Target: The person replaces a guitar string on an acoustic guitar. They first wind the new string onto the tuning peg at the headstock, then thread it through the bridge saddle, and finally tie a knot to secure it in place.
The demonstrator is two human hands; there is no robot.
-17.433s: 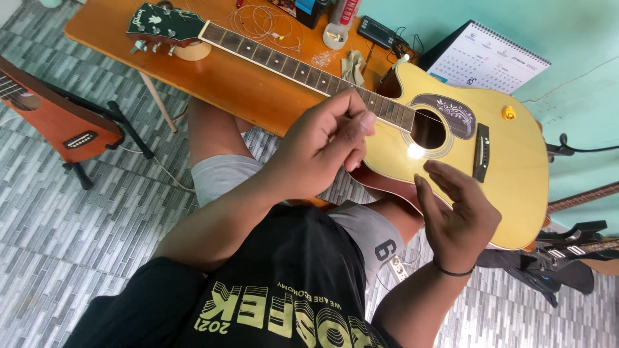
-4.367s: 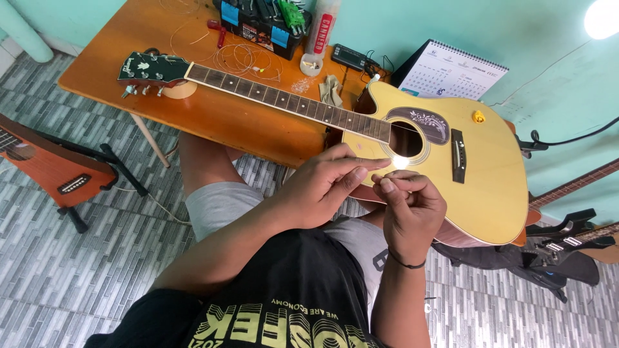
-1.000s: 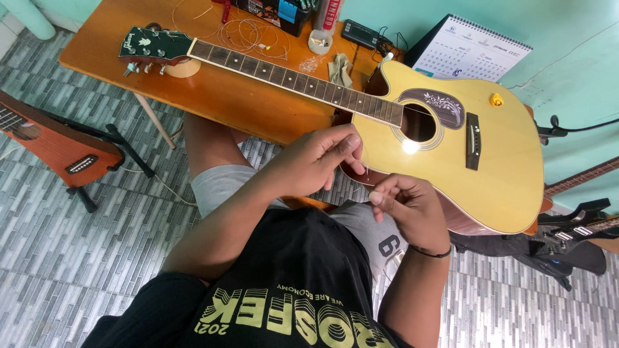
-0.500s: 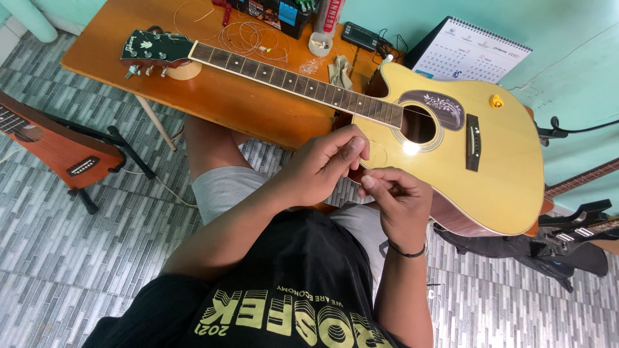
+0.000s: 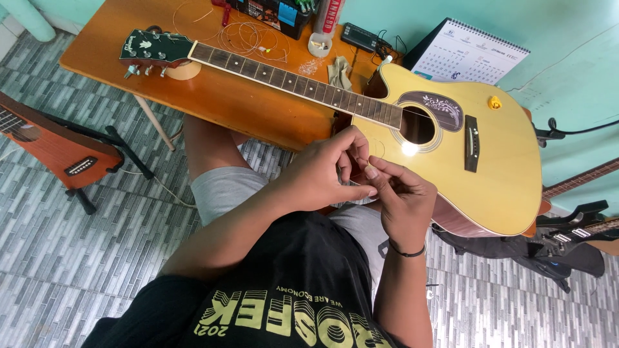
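A wooden table (image 5: 213,103) carries a yellow acoustic guitar (image 5: 490,161), its body hanging off the near edge over the seated person's lap. The fretboard looks nearly bare, only one thin string showing near the soundhole, so restringing seems barely begun. Loose coils of wire (image 5: 248,38) lie on the table beyond the neck. Just before the guitar's body, the left hand (image 5: 319,177) and right hand (image 5: 403,200) meet, fingertips pinched together on something too fine to identify, perhaps a string.
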